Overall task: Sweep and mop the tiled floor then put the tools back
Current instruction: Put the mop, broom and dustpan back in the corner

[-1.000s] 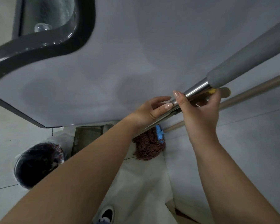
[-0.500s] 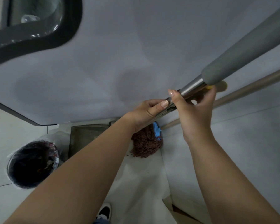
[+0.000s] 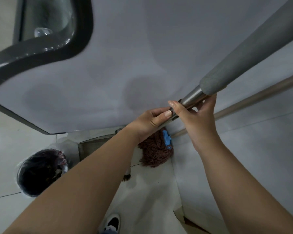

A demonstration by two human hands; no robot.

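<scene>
A long steel-shafted handle with a grey foam grip (image 3: 243, 61) is seen running diagonally, its grip end pointing to the upper right and its lower end passing behind the hands towards the floor. The left hand (image 3: 152, 123) is curled round the bare metal shaft, thumb laid along it. The right hand (image 3: 198, 119) is closed on the same shaft just above, below the foam grip, forefinger extended over the top. A second mop, with a tan wooden pole (image 3: 254, 98) on a parallel slant, is leaned in the corner, its reddish-brown string head (image 3: 155, 153) and blue clamp (image 3: 167, 140) resting on the white tiled floor (image 3: 150, 191). A round black-lined waste bin (image 3: 41, 171) is seen at lower left, below a pale grey counter (image 3: 125, 48)
</scene>
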